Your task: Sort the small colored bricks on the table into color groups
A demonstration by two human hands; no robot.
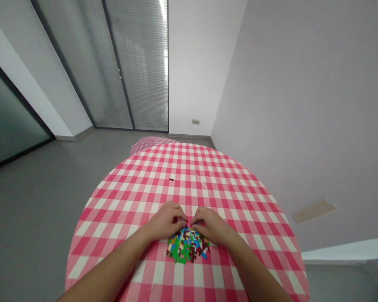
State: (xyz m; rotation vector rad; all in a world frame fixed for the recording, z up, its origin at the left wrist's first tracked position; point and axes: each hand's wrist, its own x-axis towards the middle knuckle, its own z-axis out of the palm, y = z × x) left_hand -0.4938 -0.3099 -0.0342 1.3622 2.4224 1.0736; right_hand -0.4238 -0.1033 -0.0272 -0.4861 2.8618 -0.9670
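Note:
A pile of small coloured pieces that look like toy building bricks (183,247) lies on the near middle of the table, in green, blue, brown, white and yellow. My left hand (167,221) rests at the pile's far left edge with its fingers curled and thumb and fingertips close together. Opposite it, my right hand (211,225) is at the far right edge of the pile, its fingers bent into a pinch. A narrow gap separates the two sets of fingertips. Whatever either hand holds is too small and too covered to name.
A red and white checked cloth (189,197) covers the round table. One dark brown piece (171,179) lies alone beyond my hands. Behind stand glass panels with blinds (141,75), and a pale wall (308,117) rises on the right.

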